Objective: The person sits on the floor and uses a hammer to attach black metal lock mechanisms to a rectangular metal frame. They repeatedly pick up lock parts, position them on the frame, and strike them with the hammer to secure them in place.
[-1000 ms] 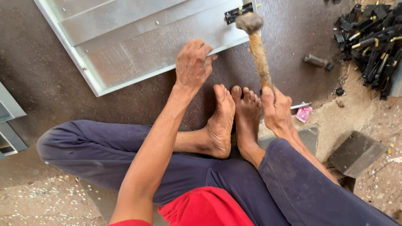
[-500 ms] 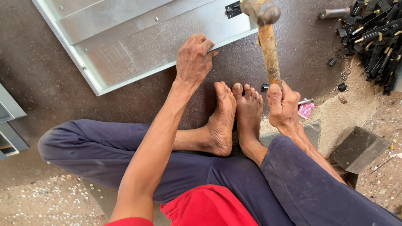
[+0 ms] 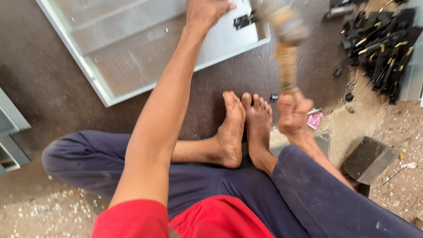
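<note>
Since half second ago: left hand (image 3: 206, 12) slid further up panel (image 3: 132, 53), hammer (image 3: 284, 39) swung higher, head now motion-blurred. I read left hand as flat, fingers spread, pressing panel near black bracket (image 3: 243, 20). Panel lies on dark floor beyond feet; looks thin sheet metal, stiff but springy, sharp-edged, so I'd take it by folded rim. Right hand (image 3: 293, 112) fisted round wooden handle's low end; hammer top-heavy.

Floor (image 3: 53, 88): dark brown mat, bare dusty ground beyond it
Debris (image 3: 35, 216): pale chips scattered bottom-left
Light: soft, even daylight
</note>
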